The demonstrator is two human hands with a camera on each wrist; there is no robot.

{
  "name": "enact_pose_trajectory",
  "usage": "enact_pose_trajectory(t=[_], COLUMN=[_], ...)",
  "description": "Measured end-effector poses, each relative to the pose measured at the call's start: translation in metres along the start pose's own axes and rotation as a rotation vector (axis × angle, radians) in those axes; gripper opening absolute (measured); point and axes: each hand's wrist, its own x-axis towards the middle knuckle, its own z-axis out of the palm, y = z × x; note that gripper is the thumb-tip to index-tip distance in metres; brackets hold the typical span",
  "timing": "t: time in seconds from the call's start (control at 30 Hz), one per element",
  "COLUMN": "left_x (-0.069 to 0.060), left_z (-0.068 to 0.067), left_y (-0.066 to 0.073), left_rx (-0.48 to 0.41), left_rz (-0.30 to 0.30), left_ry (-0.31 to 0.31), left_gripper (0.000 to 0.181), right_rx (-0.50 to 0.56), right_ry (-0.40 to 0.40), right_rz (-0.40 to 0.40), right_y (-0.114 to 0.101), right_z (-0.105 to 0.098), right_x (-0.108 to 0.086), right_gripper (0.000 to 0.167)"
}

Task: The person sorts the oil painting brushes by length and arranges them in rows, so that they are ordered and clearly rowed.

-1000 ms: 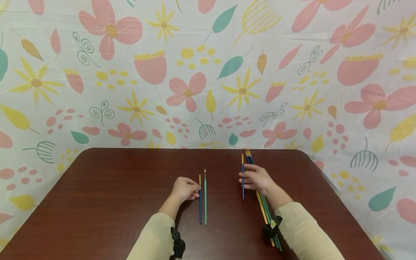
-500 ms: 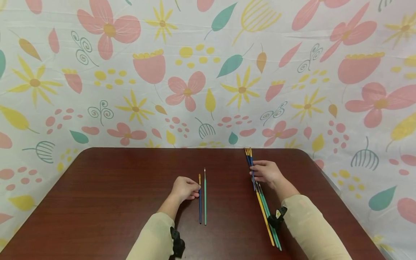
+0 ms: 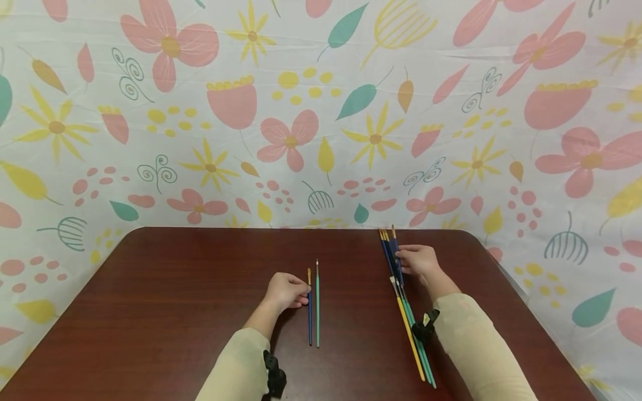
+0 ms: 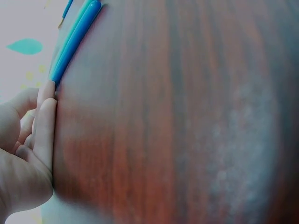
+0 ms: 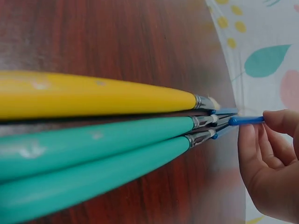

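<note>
My left hand [image 3: 286, 291] pinches a thin blue paintbrush [image 3: 310, 323] near its bristle end, and the brush lies upright in view on the table. Just right of it, parallel, lies a green paintbrush [image 3: 318, 317]. At the right, my right hand [image 3: 420, 260] holds another blue paintbrush [image 5: 247, 120] between thumb and fingers, bristles toward the wall. Several blue paintbrushes [image 3: 385, 245] lie close to its left. Below them, a yellow paintbrush [image 3: 412, 341] and two green paintbrushes [image 5: 103, 133] lie side by side, bristles touching or near the blue handles.
The brown wooden table [image 3: 190, 312] has rounded far corners and meets a floral cloth [image 3: 301, 184] along its back edge. Black wrist cameras sit on both cuffs, the right one [image 3: 425, 327] close over the green brushes.
My right hand has carried its blue paintbrush rightward, over the other blue brushes, to their right side. The left hand has stayed in place.
</note>
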Motion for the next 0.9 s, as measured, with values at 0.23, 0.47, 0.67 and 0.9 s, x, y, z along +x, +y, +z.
enact_pose_trajectory(t=[0.23,0.47,0.67,0.9], left_x=[-0.001,0.001,0.001,0.002], left_z=[0.001,0.002,0.001,0.001], left_y=[-0.003,-0.004,-0.004,-0.003], left_rx=[0.001,-0.007,-0.011,-0.018], left_rz=[0.001,0.006,0.009,0.011], left_ry=[0.001,0.002,0.001,0.001], left_gripper=[0.016,0.015,0.016,0.017], right_rx=[-0.054,-0.077,-0.110,-0.139], right_ry=[0.051,0.090,0.093,0.110], right_rz=[0.000,0.005,0.007,0.010], right_y=[0.003,0.007,0.008,0.005], right_z=[0.001,0.002,0.004,0.007], right_x=[0.009,0.016,0.017,0.017], right_gripper=[0.041,0.038,0.038,0.037])
